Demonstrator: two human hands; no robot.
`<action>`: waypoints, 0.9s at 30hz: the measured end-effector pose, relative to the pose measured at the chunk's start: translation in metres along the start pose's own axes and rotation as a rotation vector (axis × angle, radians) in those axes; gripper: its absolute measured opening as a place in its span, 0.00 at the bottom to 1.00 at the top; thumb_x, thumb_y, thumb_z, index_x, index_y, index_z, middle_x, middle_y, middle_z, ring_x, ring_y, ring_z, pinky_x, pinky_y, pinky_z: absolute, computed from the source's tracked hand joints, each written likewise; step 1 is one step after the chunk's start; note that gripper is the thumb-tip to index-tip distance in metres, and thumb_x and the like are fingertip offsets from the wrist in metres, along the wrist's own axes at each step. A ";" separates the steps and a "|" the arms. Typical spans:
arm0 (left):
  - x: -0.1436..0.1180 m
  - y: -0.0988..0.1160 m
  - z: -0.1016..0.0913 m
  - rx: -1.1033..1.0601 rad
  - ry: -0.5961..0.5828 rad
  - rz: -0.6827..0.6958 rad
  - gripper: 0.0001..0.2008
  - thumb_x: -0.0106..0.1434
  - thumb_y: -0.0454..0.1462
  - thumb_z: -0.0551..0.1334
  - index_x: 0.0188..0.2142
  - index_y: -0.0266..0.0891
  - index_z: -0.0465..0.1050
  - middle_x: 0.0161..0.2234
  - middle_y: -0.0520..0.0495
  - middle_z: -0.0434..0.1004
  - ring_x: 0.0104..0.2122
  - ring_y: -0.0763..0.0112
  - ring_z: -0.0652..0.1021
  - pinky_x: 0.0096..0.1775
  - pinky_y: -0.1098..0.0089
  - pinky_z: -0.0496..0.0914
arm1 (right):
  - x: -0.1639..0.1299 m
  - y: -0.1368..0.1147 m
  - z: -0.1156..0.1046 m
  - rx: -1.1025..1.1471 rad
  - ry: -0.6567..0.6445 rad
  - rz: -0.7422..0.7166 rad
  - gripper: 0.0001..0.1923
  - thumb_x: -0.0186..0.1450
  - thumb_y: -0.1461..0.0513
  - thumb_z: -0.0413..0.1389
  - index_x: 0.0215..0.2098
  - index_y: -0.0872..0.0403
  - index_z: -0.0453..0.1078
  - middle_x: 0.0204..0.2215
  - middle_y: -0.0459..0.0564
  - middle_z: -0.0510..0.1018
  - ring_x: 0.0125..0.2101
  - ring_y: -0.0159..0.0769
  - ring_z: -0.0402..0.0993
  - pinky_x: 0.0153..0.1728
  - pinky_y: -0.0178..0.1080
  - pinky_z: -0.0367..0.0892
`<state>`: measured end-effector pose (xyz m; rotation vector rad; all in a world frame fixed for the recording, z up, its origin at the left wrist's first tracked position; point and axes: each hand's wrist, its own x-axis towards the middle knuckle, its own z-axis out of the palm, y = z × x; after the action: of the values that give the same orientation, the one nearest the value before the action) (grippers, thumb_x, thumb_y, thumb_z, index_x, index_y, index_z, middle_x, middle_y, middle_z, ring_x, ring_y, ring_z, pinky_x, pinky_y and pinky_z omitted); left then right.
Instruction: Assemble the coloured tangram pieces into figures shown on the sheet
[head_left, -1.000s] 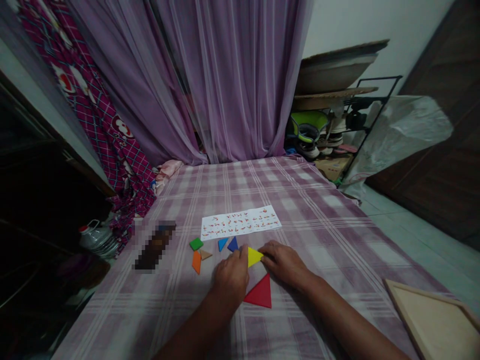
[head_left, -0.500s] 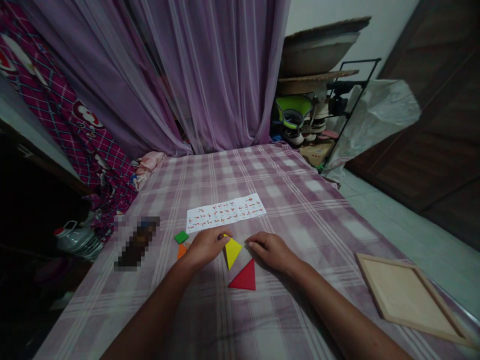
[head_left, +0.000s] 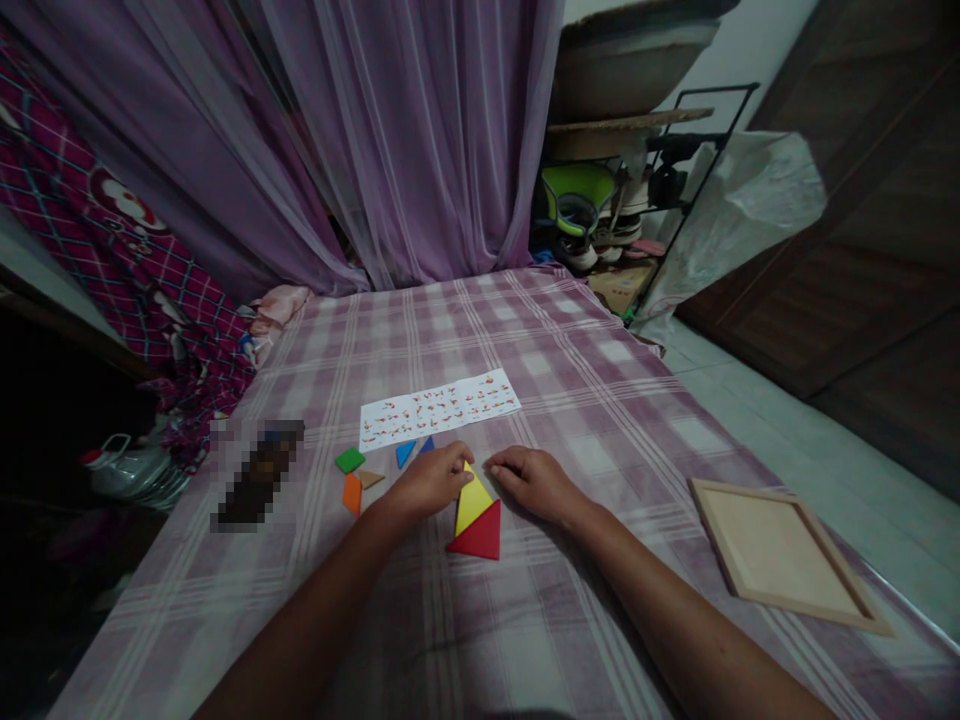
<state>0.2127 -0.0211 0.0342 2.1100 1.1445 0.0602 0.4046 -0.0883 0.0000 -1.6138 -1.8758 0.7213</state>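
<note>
**Two hands at the yellow and red triangles**

At the table's (head_left: 570, 640) left side lies a dark, blurred-out object (head_left: 259, 476). Right of it sit a green square (head_left: 349, 460), an orange piece (head_left: 352, 493) and a small tan triangle (head_left: 370, 479), close together. Two blue triangles (head_left: 406, 453) lie just beyond, below a printed pattern sheet (head_left: 439, 408) that lies flat toward the middle of the table.

The left hand (head_left: 433, 482) rests on the checked cloth with its fingers curled, the fingertips touching the top corner of the yellow triangle (head_left: 472, 503). That piece lies flat near the table's middle, its lower edge against the red triangle (head_left: 480, 537), which lies just nearer the person. The right hand (head_left: 534, 481) lies palm down just right of the yellow triangle, fingers loosely together, the fingertips at or beside the same top corner; it grips nothing.

Near the table's right edge lies an empty wooden tray (head_left: 780, 553).
</note>
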 end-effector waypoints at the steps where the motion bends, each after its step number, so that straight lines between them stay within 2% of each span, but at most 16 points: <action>1: 0.000 -0.002 0.003 -0.009 0.015 -0.012 0.11 0.62 0.35 0.58 0.44 0.43 0.71 0.36 0.52 0.76 0.33 0.70 0.76 0.35 0.72 0.69 | 0.000 0.000 0.000 -0.002 0.000 -0.002 0.15 0.66 0.60 0.50 0.42 0.53 0.79 0.39 0.52 0.83 0.38 0.38 0.78 0.40 0.37 0.69; 8: -0.004 -0.008 0.017 -0.029 0.151 -0.051 0.14 0.61 0.33 0.59 0.47 0.41 0.70 0.44 0.47 0.77 0.40 0.67 0.78 0.42 0.68 0.71 | -0.003 -0.008 0.000 -0.057 -0.033 0.003 0.15 0.66 0.61 0.50 0.41 0.52 0.78 0.40 0.52 0.83 0.40 0.40 0.78 0.42 0.38 0.68; 12: -0.019 -0.002 0.022 -0.005 0.218 -0.031 0.18 0.60 0.31 0.59 0.50 0.42 0.70 0.50 0.46 0.74 0.48 0.66 0.76 0.47 0.68 0.69 | -0.009 -0.012 -0.001 -0.051 -0.073 -0.006 0.14 0.67 0.61 0.49 0.41 0.52 0.77 0.39 0.52 0.82 0.40 0.40 0.77 0.42 0.39 0.68; 16: -0.048 0.004 0.023 0.066 0.141 -0.052 0.22 0.58 0.32 0.61 0.53 0.42 0.69 0.49 0.47 0.75 0.46 0.65 0.76 0.47 0.69 0.68 | -0.019 -0.014 -0.002 -0.069 -0.101 0.002 0.15 0.67 0.61 0.49 0.44 0.53 0.76 0.41 0.53 0.80 0.42 0.41 0.77 0.43 0.40 0.68; 20: -0.071 0.007 0.022 0.152 0.067 -0.094 0.18 0.60 0.35 0.60 0.50 0.44 0.73 0.43 0.49 0.78 0.44 0.63 0.77 0.46 0.68 0.67 | -0.029 -0.018 -0.005 -0.108 -0.138 -0.019 0.15 0.67 0.62 0.48 0.46 0.52 0.75 0.40 0.53 0.78 0.42 0.40 0.76 0.43 0.40 0.68; 27: -0.072 0.005 0.026 0.157 0.069 -0.072 0.15 0.64 0.34 0.57 0.47 0.47 0.76 0.42 0.50 0.79 0.42 0.66 0.77 0.45 0.71 0.67 | -0.040 -0.018 -0.004 -0.139 -0.136 -0.037 0.19 0.62 0.64 0.52 0.51 0.52 0.73 0.45 0.54 0.76 0.44 0.41 0.75 0.46 0.41 0.69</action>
<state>0.1821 -0.0911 0.0384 2.2163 1.3024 0.0094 0.3998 -0.1306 0.0127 -1.6466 -2.0879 0.7146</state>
